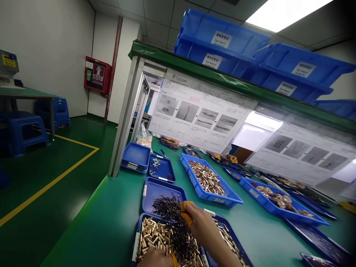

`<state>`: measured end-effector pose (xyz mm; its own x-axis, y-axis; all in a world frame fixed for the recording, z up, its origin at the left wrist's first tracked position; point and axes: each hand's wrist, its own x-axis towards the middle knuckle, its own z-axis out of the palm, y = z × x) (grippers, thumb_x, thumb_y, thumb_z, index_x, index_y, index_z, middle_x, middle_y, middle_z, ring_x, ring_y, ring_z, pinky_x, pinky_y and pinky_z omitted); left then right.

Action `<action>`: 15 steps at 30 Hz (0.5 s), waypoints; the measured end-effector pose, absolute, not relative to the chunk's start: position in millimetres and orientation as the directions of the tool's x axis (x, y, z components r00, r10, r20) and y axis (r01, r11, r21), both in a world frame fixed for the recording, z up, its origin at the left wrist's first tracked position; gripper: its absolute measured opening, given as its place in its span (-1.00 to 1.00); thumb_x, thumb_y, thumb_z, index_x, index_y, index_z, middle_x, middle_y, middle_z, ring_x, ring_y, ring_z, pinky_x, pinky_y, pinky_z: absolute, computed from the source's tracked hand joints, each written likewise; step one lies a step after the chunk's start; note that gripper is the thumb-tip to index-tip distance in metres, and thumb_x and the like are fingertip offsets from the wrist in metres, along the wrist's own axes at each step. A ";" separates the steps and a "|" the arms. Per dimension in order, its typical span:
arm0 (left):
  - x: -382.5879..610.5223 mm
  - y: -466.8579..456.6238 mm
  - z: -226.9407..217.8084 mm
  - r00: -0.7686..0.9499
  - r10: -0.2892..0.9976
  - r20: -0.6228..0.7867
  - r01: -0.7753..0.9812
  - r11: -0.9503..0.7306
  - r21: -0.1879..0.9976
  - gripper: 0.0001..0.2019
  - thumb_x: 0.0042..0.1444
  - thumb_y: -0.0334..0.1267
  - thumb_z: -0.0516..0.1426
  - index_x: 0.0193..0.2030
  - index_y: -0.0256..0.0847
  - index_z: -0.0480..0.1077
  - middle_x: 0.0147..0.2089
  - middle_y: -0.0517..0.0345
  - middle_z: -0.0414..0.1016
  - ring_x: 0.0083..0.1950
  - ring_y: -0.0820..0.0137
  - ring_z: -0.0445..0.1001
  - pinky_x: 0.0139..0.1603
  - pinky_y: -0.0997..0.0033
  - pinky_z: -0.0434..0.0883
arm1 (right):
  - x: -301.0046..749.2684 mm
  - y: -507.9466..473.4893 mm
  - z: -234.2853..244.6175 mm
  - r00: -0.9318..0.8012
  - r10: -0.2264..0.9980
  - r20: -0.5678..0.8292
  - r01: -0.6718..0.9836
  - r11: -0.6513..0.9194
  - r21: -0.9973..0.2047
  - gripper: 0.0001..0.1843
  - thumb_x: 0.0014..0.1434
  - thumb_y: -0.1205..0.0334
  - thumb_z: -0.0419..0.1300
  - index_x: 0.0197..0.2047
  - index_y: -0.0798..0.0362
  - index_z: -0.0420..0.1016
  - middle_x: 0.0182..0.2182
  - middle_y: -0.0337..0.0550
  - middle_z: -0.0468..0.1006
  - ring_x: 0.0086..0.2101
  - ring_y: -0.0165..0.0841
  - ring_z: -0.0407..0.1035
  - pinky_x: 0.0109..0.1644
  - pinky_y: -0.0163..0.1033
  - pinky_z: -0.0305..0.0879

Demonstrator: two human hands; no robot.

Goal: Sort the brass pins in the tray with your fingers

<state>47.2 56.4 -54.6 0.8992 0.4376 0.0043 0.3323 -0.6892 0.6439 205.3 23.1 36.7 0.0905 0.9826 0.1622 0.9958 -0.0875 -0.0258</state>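
My right hand [201, 226] reaches in from the lower right, with orange finger cots on its fingertips. It is pinched on a bundle of thin dark wires [172, 226] that spreads over blue trays. My left hand [154, 258] shows only in part at the bottom edge, over a blue tray of short brass tubes [152, 237], and it also wears an orange finger cot. The frame edge cuts off most of its fingers. Under the wires, a blue tray [158, 191] stands just beyond the brass.
Blue trays of brass parts [207, 180] cover the green workbench [111, 222]. Printed instruction sheets [200, 111] hang from a green-edged shelf [211, 72] carrying blue bins [222, 40]. The bench's left edge drops to a green floor [41, 178] with yellow lines and blue stools [25, 133].
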 end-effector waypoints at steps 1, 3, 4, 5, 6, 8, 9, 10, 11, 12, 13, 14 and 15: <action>47.1 56.7 -54.6 0.900 0.436 0.008 0.327 -0.688 0.648 -0.89 0.04 -0.27 0.16 -0.48 -0.17 0.43 -0.52 0.19 0.43 -0.39 0.30 0.43 -0.33 0.47 0.22 | 207.0 22.5 35.3 0.091 0.979 0.184 0.996 -0.086 -0.036 -0.74 0.05 0.52 -0.04 -0.33 0.00 0.35 -0.33 -0.11 0.51 -0.41 -0.23 0.43 -0.44 -0.28 0.16; 46.2 56.9 -53.8 0.901 0.434 0.013 0.321 -0.684 0.655 -0.87 0.04 -0.24 0.16 -0.48 -0.19 0.44 -0.51 0.17 0.44 -0.40 0.29 0.43 -0.34 0.47 0.23 | 209.3 21.9 32.9 0.094 0.969 0.227 0.995 -0.082 -0.060 -0.79 0.06 0.48 -0.02 -0.37 -0.01 0.34 -0.31 -0.08 0.48 -0.41 -0.22 0.42 -0.43 -0.25 0.18; 45.4 56.9 -52.9 0.900 0.435 0.014 0.319 -0.681 0.660 -0.86 0.04 -0.22 0.17 -0.47 -0.20 0.45 -0.50 0.15 0.45 -0.40 0.28 0.44 -0.35 0.47 0.23 | 209.9 21.6 32.4 0.096 0.964 0.248 0.994 -0.080 -0.074 -0.81 0.07 0.46 -0.01 -0.39 -0.01 0.33 -0.32 -0.08 0.47 -0.42 -0.23 0.41 -0.44 -0.24 0.19; 44.4 56.7 -51.6 0.899 0.437 0.015 0.317 -0.676 0.665 -0.86 0.04 -0.21 0.17 -0.47 -0.21 0.46 -0.49 0.14 0.46 -0.41 0.28 0.44 -0.37 0.47 0.23 | 210.0 21.1 32.6 0.097 0.959 0.268 0.993 -0.075 -0.090 -0.82 0.07 0.45 0.00 -0.40 -0.02 0.32 -0.32 -0.08 0.46 -0.44 -0.23 0.40 -0.44 -0.24 0.20; 43.2 56.3 -50.1 0.897 0.441 0.017 0.318 -0.672 0.669 -0.85 0.04 -0.21 0.16 -0.47 -0.21 0.46 -0.48 0.13 0.47 -0.41 0.29 0.44 -0.38 0.48 0.22 | 209.8 20.2 33.3 0.098 0.953 0.288 0.992 -0.070 -0.106 -0.83 0.07 0.44 0.00 -0.41 -0.03 0.31 -0.34 -0.10 0.45 -0.45 -0.24 0.39 -0.45 -0.24 0.21; 40.1 55.4 -45.6 0.892 0.451 0.021 0.318 -0.661 0.680 -0.84 0.06 -0.22 0.14 -0.46 -0.18 0.47 -0.46 0.14 0.49 -0.41 0.31 0.43 -0.40 0.50 0.21 | 208.3 16.0 35.3 0.102 0.941 0.323 0.988 -0.059 -0.141 -0.83 0.09 0.41 -0.01 -0.43 -0.03 0.30 -0.40 -0.11 0.44 -0.48 -0.25 0.37 -0.46 -0.23 0.22; 38.2 54.9 -42.7 0.889 0.456 0.031 0.308 -0.646 0.699 -0.84 0.07 -0.21 0.12 -0.45 -0.17 0.48 -0.44 0.15 0.51 -0.40 0.32 0.43 -0.40 0.52 0.21 | 206.9 12.2 35.7 0.104 0.934 0.340 0.987 -0.056 -0.148 -0.83 0.10 0.39 -0.02 -0.43 -0.03 0.30 -0.42 -0.11 0.44 -0.49 -0.24 0.37 -0.46 -0.22 0.22; 36.2 54.4 -39.3 0.887 0.460 0.044 0.288 -0.624 0.726 -0.83 0.08 -0.20 0.10 -0.42 -0.14 0.50 -0.42 0.16 0.52 -0.38 0.33 0.43 -0.40 0.53 0.22 | 204.9 7.1 34.9 0.113 0.925 0.362 0.984 -0.054 -0.168 -0.83 0.12 0.37 -0.03 -0.43 -0.02 0.30 -0.45 -0.10 0.45 -0.50 -0.24 0.36 -0.47 -0.22 0.23; 34.1 54.1 -35.4 0.885 0.463 0.057 0.261 -0.593 0.762 -0.81 0.09 -0.18 0.08 -0.39 -0.12 0.51 -0.39 0.16 0.53 -0.35 0.33 0.44 -0.38 0.54 0.23 | 202.2 0.8 32.4 0.136 0.913 0.384 0.974 -0.051 -0.223 -0.84 0.14 0.35 -0.03 -0.42 -0.02 0.30 -0.46 -0.10 0.46 -0.50 -0.24 0.37 -0.46 -0.21 0.25; 32.0 53.9 -31.3 0.880 0.470 0.069 0.232 -0.553 0.800 -0.80 0.08 -0.15 0.08 -0.35 -0.10 0.52 -0.36 0.16 0.54 -0.32 0.32 0.44 -0.35 0.54 0.24 | 198.5 -6.6 27.9 0.183 0.895 0.408 0.944 -0.044 -0.327 -0.88 0.14 0.31 0.00 -0.40 -0.02 0.32 -0.47 -0.10 0.47 -0.49 -0.23 0.38 -0.45 -0.21 0.27; 30.0 53.8 -27.1 0.878 0.473 0.075 0.204 -0.510 0.835 -0.80 0.07 -0.14 0.09 -0.32 -0.09 0.53 -0.32 0.16 0.55 -0.29 0.31 0.45 -0.32 0.53 0.25 | 193.7 -14.5 21.1 0.256 0.870 0.422 0.880 -0.029 -0.474 -0.93 0.12 0.26 0.06 -0.38 -0.02 0.34 -0.47 -0.11 0.49 -0.48 -0.24 0.40 -0.44 -0.22 0.29; 28.3 53.8 -23.2 0.872 0.485 0.069 0.192 -0.467 0.863 -0.81 0.05 -0.15 0.10 -0.30 -0.08 0.53 -0.28 0.15 0.56 -0.25 0.29 0.45 -0.28 0.52 0.25 | 187.7 -22.5 12.5 0.355 0.845 0.400 0.751 -0.002 -0.661 -0.96 0.08 0.21 0.14 -0.35 -0.04 0.38 -0.47 -0.14 0.51 -0.47 -0.24 0.42 -0.42 -0.24 0.32; 26.9 53.9 -19.7 0.866 0.496 0.061 0.184 -0.429 0.884 -0.82 0.02 -0.20 0.12 -0.26 -0.08 0.52 -0.25 0.15 0.56 -0.23 0.28 0.46 -0.26 0.52 0.26 | 180.8 -29.9 2.4 0.467 0.813 0.348 0.557 0.036 -0.830 -0.88 0.02 0.14 0.23 -0.34 -0.06 0.41 -0.48 -0.18 0.53 -0.47 -0.24 0.45 -0.40 -0.25 0.34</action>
<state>26.9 53.9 -19.7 0.8659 0.4964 0.0611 0.1838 -0.4294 0.8842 180.8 -29.9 2.4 0.4665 0.8133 0.3477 0.5567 0.0355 -0.8300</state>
